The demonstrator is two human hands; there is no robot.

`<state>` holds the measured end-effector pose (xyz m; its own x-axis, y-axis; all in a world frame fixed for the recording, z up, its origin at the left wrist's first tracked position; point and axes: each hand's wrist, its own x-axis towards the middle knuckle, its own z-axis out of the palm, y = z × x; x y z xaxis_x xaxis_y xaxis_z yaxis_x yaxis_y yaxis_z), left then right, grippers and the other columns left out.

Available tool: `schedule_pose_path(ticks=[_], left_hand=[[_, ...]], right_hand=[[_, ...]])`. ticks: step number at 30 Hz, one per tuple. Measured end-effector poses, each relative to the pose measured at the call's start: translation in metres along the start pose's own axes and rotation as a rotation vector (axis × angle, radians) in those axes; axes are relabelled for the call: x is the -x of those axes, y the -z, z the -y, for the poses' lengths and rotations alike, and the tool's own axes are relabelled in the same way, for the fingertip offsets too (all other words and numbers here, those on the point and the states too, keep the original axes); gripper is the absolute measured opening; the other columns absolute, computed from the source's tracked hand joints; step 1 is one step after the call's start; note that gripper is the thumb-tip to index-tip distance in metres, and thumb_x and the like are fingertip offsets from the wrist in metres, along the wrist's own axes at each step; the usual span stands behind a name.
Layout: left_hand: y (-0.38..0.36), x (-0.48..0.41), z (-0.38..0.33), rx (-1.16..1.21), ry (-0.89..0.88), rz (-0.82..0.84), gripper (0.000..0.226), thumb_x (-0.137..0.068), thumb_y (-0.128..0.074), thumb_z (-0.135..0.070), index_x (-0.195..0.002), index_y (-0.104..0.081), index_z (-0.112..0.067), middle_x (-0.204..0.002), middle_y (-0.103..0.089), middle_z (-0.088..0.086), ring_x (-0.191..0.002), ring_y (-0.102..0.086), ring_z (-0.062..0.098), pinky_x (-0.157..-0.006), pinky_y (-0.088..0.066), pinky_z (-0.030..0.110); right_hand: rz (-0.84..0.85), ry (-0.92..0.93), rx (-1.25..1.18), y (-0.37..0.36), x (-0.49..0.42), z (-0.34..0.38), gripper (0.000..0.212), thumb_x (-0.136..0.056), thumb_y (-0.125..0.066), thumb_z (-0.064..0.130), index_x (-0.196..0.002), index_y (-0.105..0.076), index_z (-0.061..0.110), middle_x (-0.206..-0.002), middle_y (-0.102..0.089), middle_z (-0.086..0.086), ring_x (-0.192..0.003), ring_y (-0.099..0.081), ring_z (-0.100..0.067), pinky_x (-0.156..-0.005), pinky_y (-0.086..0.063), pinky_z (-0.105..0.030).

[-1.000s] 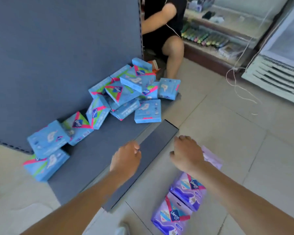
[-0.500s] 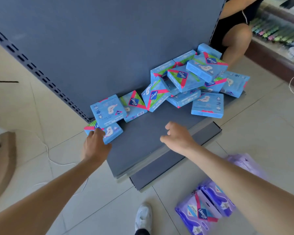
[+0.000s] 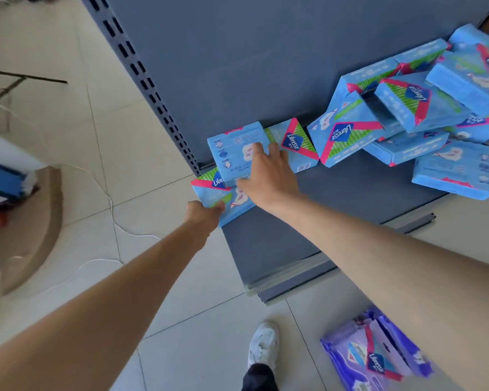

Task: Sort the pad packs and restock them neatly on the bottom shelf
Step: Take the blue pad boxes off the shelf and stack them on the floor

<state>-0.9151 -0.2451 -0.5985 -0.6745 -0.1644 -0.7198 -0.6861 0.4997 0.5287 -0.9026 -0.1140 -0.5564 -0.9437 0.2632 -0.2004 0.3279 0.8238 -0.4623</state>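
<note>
Several blue pad packs lie jumbled in a pile [image 3: 407, 114] at the right of the grey bottom shelf [image 3: 294, 227]. At the shelf's left corner one blue pack [image 3: 209, 193] lies flat, and my left hand [image 3: 203, 214] grips its near edge. A second blue pack [image 3: 232, 150] leans on the back panel just above it. My right hand [image 3: 268, 176] is on this pack, fingers over its face and thumb at its lower edge. Purple pad packs [image 3: 373, 354] lie on the floor at the lower right.
The grey back panel [image 3: 237, 52] rises behind the shelf, with a slotted upright [image 3: 153, 88] at its left edge. A white cable [image 3: 110, 215] trails over the tiled floor on the left beside a brown rounded base [image 3: 37, 235]. My white shoe [image 3: 263, 345] stands before the shelf.
My right hand has moved left from the middle of the shelf onto the leaning blue pack. My left hand stays on the corner pack. The view has swung closer and leftward.
</note>
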Motion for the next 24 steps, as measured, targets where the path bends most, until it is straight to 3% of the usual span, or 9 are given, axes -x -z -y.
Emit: schedule_pose_path(ticks=[2,5,8,10,13,16,19,21,24], left_hand=[[-0.003,-0.008,0.001,0.078,0.001,0.023,0.03,-0.091,-0.061,-0.028,-0.102,-0.042,-0.009,-0.092,-0.048,0.005,-0.084,-0.047,0.022,-0.076,-0.042,0.033],[-0.005,-0.016,0.001,0.113,-0.035,0.006,0.028,-0.087,-0.066,-0.023,-0.096,-0.045,-0.009,-0.091,-0.05,0.006,-0.085,-0.047,0.022,-0.074,-0.043,0.032],[0.0,-0.022,0.001,0.106,-0.051,-0.015,0.038,-0.084,-0.069,-0.022,-0.11,-0.051,-0.001,-0.095,-0.052,0.009,-0.075,-0.047,0.02,-0.057,-0.038,0.025],[0.006,-0.025,0.002,0.125,-0.059,0.009,0.039,-0.082,-0.069,-0.012,-0.116,-0.054,0.002,-0.098,-0.057,0.01,-0.074,-0.051,0.019,-0.057,-0.04,0.025],[0.015,-0.024,0.005,0.232,-0.063,0.104,0.061,-0.068,-0.081,-0.004,-0.121,-0.053,0.003,-0.111,-0.066,0.014,-0.094,-0.065,0.029,-0.085,-0.054,0.038],[0.018,-0.019,0.011,0.331,-0.057,0.147,0.061,-0.074,-0.077,0.001,-0.127,-0.045,0.002,-0.115,-0.063,0.018,-0.1,-0.063,0.033,-0.1,-0.046,0.051],[0.022,-0.019,0.017,0.383,-0.093,0.176,0.041,-0.086,-0.064,0.003,-0.124,-0.049,0.003,-0.106,-0.065,0.014,-0.084,-0.064,0.025,-0.082,-0.052,0.041],[0.026,-0.019,0.016,0.438,-0.106,0.201,0.017,-0.09,-0.056,0.003,-0.107,-0.057,-0.002,-0.091,-0.064,0.005,-0.07,-0.064,0.014,-0.07,-0.051,0.032],[0.03,-0.018,0.011,0.484,-0.111,0.204,0.014,-0.091,-0.054,0.004,-0.089,-0.058,-0.01,-0.088,-0.063,0.002,-0.072,-0.062,0.014,-0.068,-0.049,0.031]], right_hand=[[0.056,-0.026,0.026,-0.008,-0.013,0.009,0.07,-0.085,-0.066,0.035,-0.144,-0.031,0.021,-0.15,-0.021,-0.018,-0.138,-0.023,-0.039,-0.105,-0.035,-0.044],[0.181,-0.03,0.108,-0.015,-0.027,0.009,0.091,-0.081,-0.068,0.048,-0.151,-0.014,0.029,-0.158,0.004,-0.021,-0.145,0.002,-0.042,-0.114,-0.019,-0.049],[0.261,-0.027,0.238,-0.022,-0.027,0.009,0.117,-0.07,-0.067,0.068,-0.152,0.002,0.022,-0.156,0.013,-0.027,-0.144,0.012,-0.046,-0.116,-0.005,-0.055],[0.249,-0.046,0.273,-0.028,-0.021,0.014,0.125,-0.064,-0.066,0.074,-0.15,0.0,0.013,-0.153,0.009,-0.031,-0.142,0.009,-0.051,-0.112,-0.007,-0.062],[0.089,-0.051,0.328,-0.03,-0.013,0.016,0.11,-0.064,-0.073,0.067,-0.138,-0.022,0.003,-0.144,-0.021,-0.027,-0.136,-0.019,-0.053,-0.105,-0.029,-0.062],[0.027,0.002,0.359,-0.024,-0.009,0.014,0.097,-0.068,-0.079,0.047,-0.134,-0.026,-0.001,-0.134,-0.036,-0.025,-0.127,-0.037,-0.051,-0.094,-0.045,-0.053],[-0.03,0.15,0.293,0.0,-0.004,0.012,0.084,-0.073,-0.077,0.027,-0.134,-0.026,0.001,-0.112,-0.054,-0.02,-0.1,-0.058,-0.04,-0.069,-0.045,-0.036],[-0.132,0.201,0.127,0.023,0.003,0.006,0.062,-0.076,-0.068,0.02,-0.125,-0.033,0.005,-0.088,-0.054,-0.012,-0.078,-0.053,-0.036,-0.06,-0.035,-0.033],[-0.178,0.063,-0.315,0.049,0.015,-0.009,0.037,-0.075,-0.061,0.019,-0.107,-0.044,0.009,-0.078,-0.053,-0.004,-0.072,-0.05,-0.027,-0.055,-0.037,-0.036]])
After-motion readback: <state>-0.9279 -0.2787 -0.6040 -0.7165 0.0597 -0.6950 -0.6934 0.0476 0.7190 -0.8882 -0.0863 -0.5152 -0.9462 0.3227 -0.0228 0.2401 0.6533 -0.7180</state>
